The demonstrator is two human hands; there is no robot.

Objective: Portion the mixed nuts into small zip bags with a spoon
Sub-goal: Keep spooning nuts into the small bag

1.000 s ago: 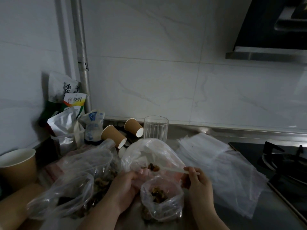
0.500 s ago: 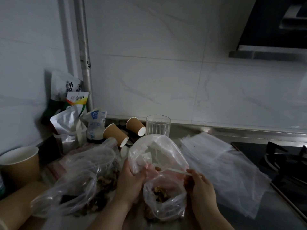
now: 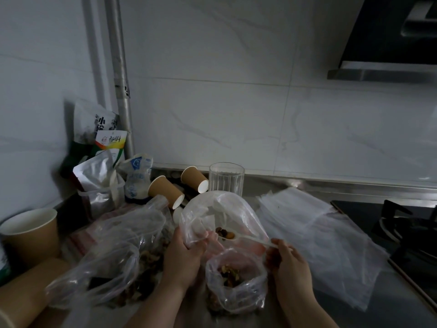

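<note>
My left hand [image 3: 183,259] grips the rim of a clear plastic bag [image 3: 227,209] and holds it open and upright. My right hand [image 3: 287,266] pinches the handle of a white plastic spoon [image 3: 248,237]. The spoon's bowl carries a few mixed nuts [image 3: 224,233] and sits inside the mouth of that bag. Below, between my hands, a second clear bag of nuts [image 3: 234,280] stands open on the counter. A larger crumpled bag with nuts [image 3: 113,261] lies to the left.
A stack of empty clear zip bags [image 3: 314,233] lies to the right, beside a black gas hob [image 3: 406,230]. A drinking glass [image 3: 225,179], tipped paper cups [image 3: 165,191], upright paper cups [image 3: 30,233] and snack packets [image 3: 101,162] crowd the back left corner.
The spoon came back up loaded with nuts and now sits inside the mouth of the held bag. My left hand raised the bag's rim slightly. The camera view shifted a little.
</note>
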